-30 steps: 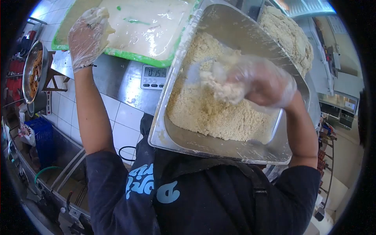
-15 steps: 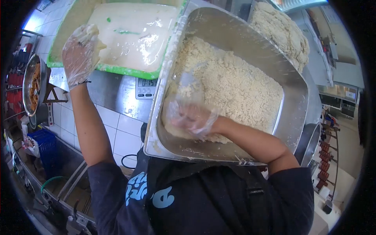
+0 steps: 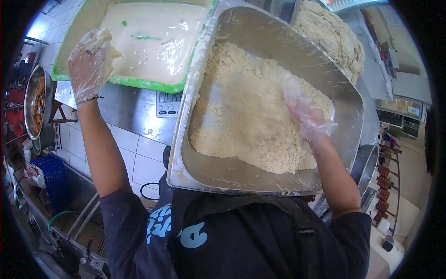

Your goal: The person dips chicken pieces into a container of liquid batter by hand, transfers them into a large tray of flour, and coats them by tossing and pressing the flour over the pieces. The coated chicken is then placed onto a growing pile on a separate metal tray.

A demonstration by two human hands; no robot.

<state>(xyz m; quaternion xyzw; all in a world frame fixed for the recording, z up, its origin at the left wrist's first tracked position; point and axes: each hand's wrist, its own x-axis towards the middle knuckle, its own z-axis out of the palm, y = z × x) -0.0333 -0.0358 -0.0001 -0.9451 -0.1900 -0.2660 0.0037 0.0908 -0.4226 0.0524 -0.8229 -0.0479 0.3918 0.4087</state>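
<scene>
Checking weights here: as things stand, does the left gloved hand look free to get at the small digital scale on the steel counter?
Probably yes. The left hand holds a battered piece over the green tray, and the digital scale sits just below the tray's edge, its display uncovered. The steel pan hides only its right side.

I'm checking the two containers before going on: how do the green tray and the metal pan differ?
The green tray is plastic with a green rim and holds pale, wet, glossy batter; the metal pan is steel and holds a dry, crumbly heap. The left hand rests at the tray's edge, while the right hand is in the pan's crumbs. Both sit on the steel counter.
</scene>
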